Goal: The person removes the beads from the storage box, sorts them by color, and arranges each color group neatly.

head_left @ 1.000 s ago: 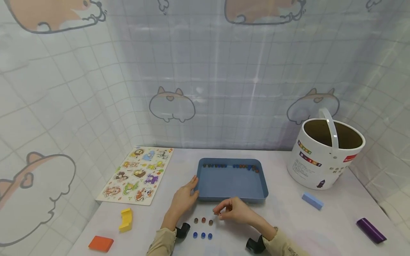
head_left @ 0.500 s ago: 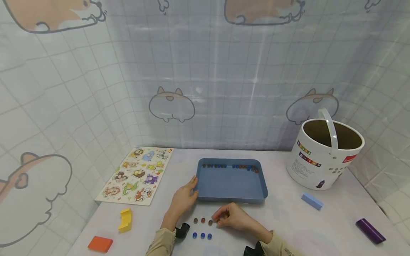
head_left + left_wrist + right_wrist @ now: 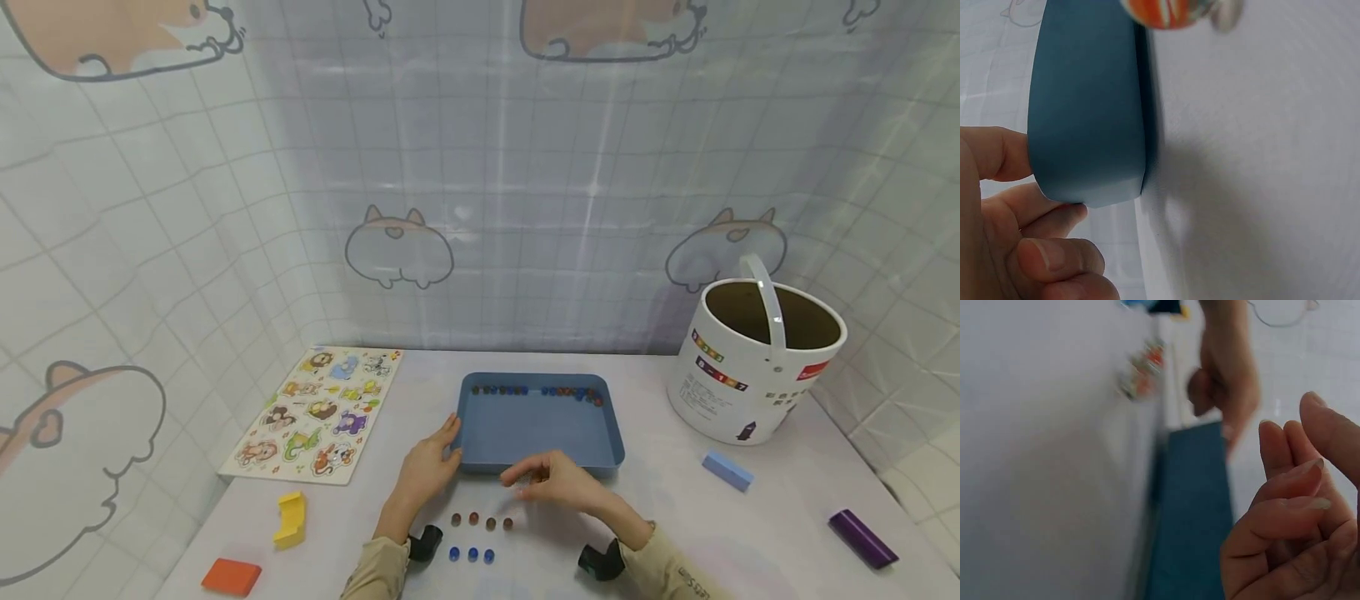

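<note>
Against the tray (image 3: 536, 433)'s left end, your left hand (image 3: 425, 468) rests, fingers loosely bent; nearer you, the brown-red row (image 3: 474, 518) just gained a fourth marble (image 3: 507, 523), so that placement looks done; your right hand (image 3: 561, 483) has lifted off, fingers parted, pinching nothing.

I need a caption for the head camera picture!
Left hand touching blue tray, right hand near seven marbles on the table.

1. Your left hand (image 3: 427, 472) touches the left side of the blue tray (image 3: 536, 433), where small marbles (image 3: 504, 390) line the far edge.
2. Your right hand (image 3: 561, 483) hovers by the tray's near edge, thumb and forefinger apart.
3. Nearer you, brownish marbles (image 3: 491, 524) sit in a row, blue marbles (image 3: 472, 553) nearer still.
4. A white bucket (image 3: 723, 392) stands far right.
</note>
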### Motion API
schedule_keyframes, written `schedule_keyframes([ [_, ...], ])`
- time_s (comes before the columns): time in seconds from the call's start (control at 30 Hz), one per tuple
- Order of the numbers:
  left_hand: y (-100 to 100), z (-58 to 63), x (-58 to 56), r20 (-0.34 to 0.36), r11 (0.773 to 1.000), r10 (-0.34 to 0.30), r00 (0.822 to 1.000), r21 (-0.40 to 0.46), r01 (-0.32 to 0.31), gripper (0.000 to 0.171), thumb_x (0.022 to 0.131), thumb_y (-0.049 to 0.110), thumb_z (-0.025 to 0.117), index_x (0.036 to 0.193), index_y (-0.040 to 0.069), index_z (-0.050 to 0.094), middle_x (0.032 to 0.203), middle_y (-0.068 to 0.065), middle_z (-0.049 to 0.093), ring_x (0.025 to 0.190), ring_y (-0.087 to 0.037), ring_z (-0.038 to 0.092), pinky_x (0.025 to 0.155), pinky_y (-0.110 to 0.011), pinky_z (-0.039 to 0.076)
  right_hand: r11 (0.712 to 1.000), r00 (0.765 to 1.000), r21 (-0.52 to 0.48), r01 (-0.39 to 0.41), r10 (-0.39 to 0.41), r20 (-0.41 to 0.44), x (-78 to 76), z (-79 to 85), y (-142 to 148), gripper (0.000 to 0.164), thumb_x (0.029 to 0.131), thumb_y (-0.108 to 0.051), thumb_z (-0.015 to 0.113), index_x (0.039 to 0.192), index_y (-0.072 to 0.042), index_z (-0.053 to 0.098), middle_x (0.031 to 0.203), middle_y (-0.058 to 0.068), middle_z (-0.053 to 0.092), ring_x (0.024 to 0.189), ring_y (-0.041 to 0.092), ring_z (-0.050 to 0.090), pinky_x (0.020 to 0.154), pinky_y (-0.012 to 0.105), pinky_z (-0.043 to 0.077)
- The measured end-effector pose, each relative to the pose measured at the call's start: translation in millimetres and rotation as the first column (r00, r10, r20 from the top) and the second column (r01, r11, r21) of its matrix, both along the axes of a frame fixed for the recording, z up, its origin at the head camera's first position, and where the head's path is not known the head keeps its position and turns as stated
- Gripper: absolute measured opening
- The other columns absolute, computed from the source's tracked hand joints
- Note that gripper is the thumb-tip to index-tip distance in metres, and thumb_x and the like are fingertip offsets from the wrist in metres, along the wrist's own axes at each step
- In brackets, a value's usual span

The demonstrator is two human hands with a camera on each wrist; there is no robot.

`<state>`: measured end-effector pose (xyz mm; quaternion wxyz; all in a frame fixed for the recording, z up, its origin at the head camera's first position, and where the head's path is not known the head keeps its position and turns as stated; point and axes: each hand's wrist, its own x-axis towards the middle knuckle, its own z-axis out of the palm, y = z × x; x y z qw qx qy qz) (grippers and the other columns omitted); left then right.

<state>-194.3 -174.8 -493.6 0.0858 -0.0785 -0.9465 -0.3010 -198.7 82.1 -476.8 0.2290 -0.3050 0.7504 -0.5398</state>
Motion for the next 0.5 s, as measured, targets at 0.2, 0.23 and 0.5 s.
schedule_keyframes([
  [0.2,1,-0.8,-1.1,-0.004,1.0,0.006,1.0,0.001,-0.006,0.053,0.09,0.019,0.06,0.14,0.003,0.05,0.149,-0.008,0.046,0.129,-0.033,0.052,0.1,-0.052,0.047,0.994,0.992,0.016,0.11,-0.108,-0.071,-28.5,27.0,16,0.037,0.091,-0.026,0.066,0.119,-0.003,0.067,0.118,0.014,0.07,0.092,0.031,0.066,0.079,0.04,0.055],
  [0.23,1,-1.1,-1.2,-0.007,1.0,0.008,1.0,0.0,-0.008,0.053,0.09,0.019,0.06,0.139,0.003,0.05,0.149,-0.009,0.047,0.129,-0.034,0.052,0.101,-0.052,0.047,0.991,0.989,0.012,0.135,-0.133,-0.065,-34.7,30.8,19,0.038,0.091,-0.027,0.066,0.12,-0.003,0.067,0.119,0.013,0.07,0.099,0.036,0.065,0.083,0.046,0.054],
  [0.5,2,0.6,0.1,0.005,1.0,0.019,1.0,0.025,-0.019,0.052,0.091,0.018,0.06,0.14,0.002,0.05,0.149,-0.009,0.046,0.13,-0.034,0.051,0.099,-0.051,0.048,0.967,0.966,0.012,0.255,-0.254,-0.042,-95.1,48.5,27,0.042,0.092,-0.033,0.064,0.126,-0.008,0.065,0.119,0.007,0.07,0.068,0.015,0.048,0.068,0.034,0.041],
])
